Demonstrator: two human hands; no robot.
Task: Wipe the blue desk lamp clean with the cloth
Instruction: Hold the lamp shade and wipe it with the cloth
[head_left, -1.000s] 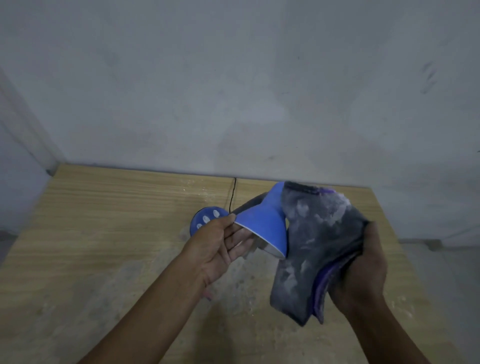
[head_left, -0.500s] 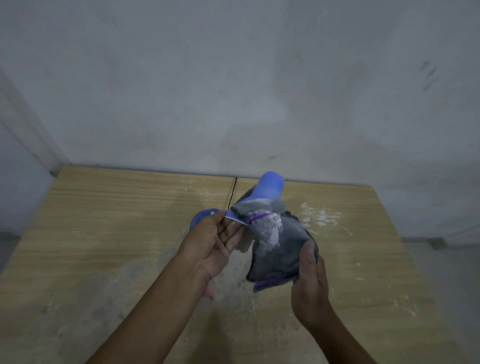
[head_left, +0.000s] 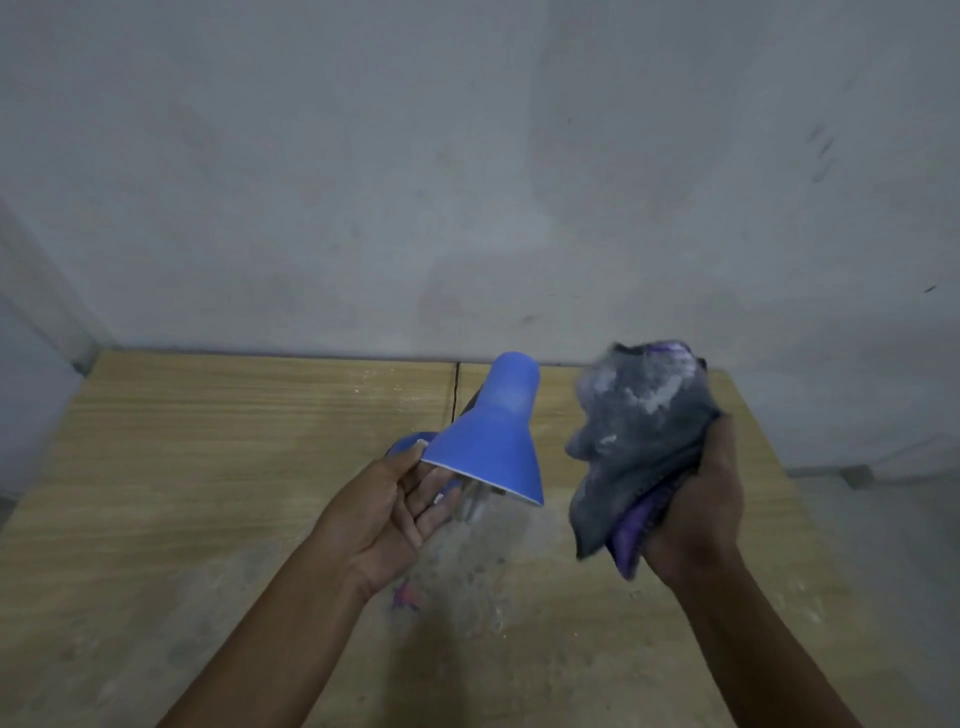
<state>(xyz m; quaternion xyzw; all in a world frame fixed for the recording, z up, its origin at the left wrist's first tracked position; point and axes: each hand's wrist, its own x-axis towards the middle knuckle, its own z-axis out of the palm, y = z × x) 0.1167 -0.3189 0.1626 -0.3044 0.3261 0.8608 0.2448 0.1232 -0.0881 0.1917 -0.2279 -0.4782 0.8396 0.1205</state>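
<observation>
The blue desk lamp's cone shade (head_left: 493, 436) tilts over the middle of the wooden table, its open rim facing down toward me. My left hand (head_left: 387, 512) holds the shade by its lower left rim, thumb on the outside and fingers under it. A sliver of the lamp's round blue base (head_left: 405, 444) shows behind that hand. My right hand (head_left: 698, 512) grips a bunched dark grey and purple cloth (head_left: 636, 436), smeared with white dust, raised just right of the shade and apart from it.
The light wooden table (head_left: 208, 493) is dusty, with white powder in the middle and at the right. A black cord (head_left: 456, 389) runs from the lamp to the grey wall behind. A small red-purple scrap (head_left: 408, 597) lies near my left wrist.
The cloth was pressed on the shade half a second ago; my right hand has pulled it off to the right and up, leaving the shade bare. My left hand has kept its hold.
</observation>
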